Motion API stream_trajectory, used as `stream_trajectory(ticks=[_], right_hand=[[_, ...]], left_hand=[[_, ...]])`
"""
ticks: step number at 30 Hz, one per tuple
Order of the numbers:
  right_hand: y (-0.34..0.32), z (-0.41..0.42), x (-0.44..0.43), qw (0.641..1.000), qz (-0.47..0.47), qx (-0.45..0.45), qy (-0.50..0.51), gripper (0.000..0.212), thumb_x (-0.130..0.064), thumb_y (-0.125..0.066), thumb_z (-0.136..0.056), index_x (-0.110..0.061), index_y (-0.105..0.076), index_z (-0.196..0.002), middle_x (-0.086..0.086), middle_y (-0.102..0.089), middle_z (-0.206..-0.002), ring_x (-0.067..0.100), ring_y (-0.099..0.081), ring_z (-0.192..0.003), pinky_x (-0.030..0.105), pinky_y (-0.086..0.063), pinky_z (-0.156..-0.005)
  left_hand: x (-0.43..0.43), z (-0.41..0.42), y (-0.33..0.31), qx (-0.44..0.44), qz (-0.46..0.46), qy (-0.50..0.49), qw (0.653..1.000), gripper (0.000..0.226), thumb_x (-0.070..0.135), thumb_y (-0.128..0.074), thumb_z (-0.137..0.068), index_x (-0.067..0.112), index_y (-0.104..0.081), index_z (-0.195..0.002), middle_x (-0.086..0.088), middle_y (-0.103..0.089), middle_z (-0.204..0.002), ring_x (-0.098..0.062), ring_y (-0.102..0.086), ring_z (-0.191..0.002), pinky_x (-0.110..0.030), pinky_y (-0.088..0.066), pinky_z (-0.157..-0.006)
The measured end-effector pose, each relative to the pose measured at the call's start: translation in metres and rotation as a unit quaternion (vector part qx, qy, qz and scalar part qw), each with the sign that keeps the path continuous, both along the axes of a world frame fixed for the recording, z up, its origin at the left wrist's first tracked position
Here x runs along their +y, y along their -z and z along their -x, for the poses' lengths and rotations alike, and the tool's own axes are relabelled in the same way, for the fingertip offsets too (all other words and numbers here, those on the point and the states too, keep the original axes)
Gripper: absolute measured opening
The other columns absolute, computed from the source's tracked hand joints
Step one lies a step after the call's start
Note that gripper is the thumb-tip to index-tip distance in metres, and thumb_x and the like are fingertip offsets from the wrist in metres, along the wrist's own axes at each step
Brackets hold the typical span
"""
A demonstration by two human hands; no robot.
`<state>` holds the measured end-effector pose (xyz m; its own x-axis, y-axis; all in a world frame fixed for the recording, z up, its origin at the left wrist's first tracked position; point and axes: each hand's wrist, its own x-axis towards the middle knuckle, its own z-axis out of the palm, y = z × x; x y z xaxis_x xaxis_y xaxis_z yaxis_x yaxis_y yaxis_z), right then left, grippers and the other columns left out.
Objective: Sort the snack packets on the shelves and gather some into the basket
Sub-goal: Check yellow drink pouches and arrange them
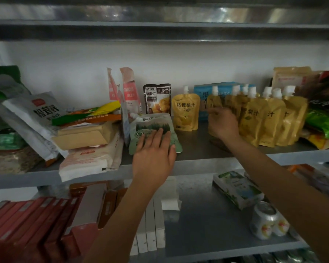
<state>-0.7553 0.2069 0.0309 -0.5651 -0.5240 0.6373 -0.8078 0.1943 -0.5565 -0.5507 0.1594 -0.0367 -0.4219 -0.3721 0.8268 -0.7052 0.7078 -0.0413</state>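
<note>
Left hand (153, 155) rests on pale-green, forest-printed pouch (152, 123).

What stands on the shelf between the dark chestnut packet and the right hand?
A single yellow spout pouch stands upright there, apart from the other yellow pouches; the head view shows it.

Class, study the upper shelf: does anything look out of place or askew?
Yes. The green pouch lies down under the left hand, while the yellow pouches stand upright. At left, a white bag overhangs the shelf edge.
</note>
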Motion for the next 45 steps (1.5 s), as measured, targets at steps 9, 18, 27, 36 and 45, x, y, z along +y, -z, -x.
stream_trajectory(ticks=[9,18,27,36,45], right_hand=[[-0.017,-0.015,0.044,0.999,0.040,0.000,-0.007,0.033,0.002,-0.046,-0.091,-0.008,-0.070,-0.111,0.010,-0.069,-0.111,0.024,-0.064,-0.099,0.026,-0.048,-0.080],[-0.004,-0.053,0.160,0.880,0.045,-0.353,-0.316,0.026,0.006,-0.054,-0.088,-0.011,-0.074,-0.091,-0.002,-0.075,-0.094,0.013,-0.071,-0.085,0.023,-0.058,-0.066],[0.082,-0.063,0.183,0.851,-0.135,-0.429,-0.273,0.046,-0.039,-0.041,-0.095,-0.005,-0.068,-0.083,0.013,-0.072,-0.072,0.023,-0.069,-0.061,0.025,-0.055,-0.054],[0.139,-0.058,0.187,0.799,-0.162,-0.400,-0.419,0.041,-0.046,-0.082,-0.055,-0.021,-0.073,-0.087,-0.003,-0.074,-0.090,0.010,-0.069,-0.091,0.018,-0.051,-0.077],[0.147,-0.081,0.183,0.697,-0.113,-0.591,-0.390,0.030,-0.011,-0.073,-0.066,-0.007,-0.072,-0.096,0.013,-0.073,-0.099,0.026,-0.070,-0.089,0.033,-0.057,-0.070]], left_hand=[[0.004,-0.003,-0.002,-0.017,-0.048,0.010,0.999,0.050,0.038,-0.031,-0.095,0.013,-0.063,-0.125,-0.012,-0.062,-0.128,-0.026,-0.060,-0.116,-0.047,-0.044,-0.103],[0.069,-0.003,0.009,0.062,-0.009,0.301,0.952,0.084,0.037,-0.071,-0.082,0.018,-0.023,-0.149,-0.005,-0.024,-0.157,-0.019,-0.021,-0.146,-0.046,-0.019,-0.118],[0.135,-0.003,0.032,0.167,-0.387,0.428,0.799,0.028,0.027,-0.083,-0.069,0.048,-0.068,-0.079,0.040,-0.063,-0.080,0.019,-0.058,-0.081,-0.003,-0.043,-0.076],[0.139,0.003,0.035,0.301,-0.520,0.365,0.711,0.025,-0.002,-0.079,-0.069,0.020,-0.072,-0.078,0.005,-0.074,-0.072,-0.009,-0.071,-0.069,-0.020,-0.055,-0.059],[0.128,0.000,0.045,0.279,-0.636,0.304,0.652,0.021,0.013,-0.079,-0.073,0.009,-0.071,-0.092,-0.003,-0.075,-0.085,-0.014,-0.072,-0.078,-0.021,-0.056,-0.062]])
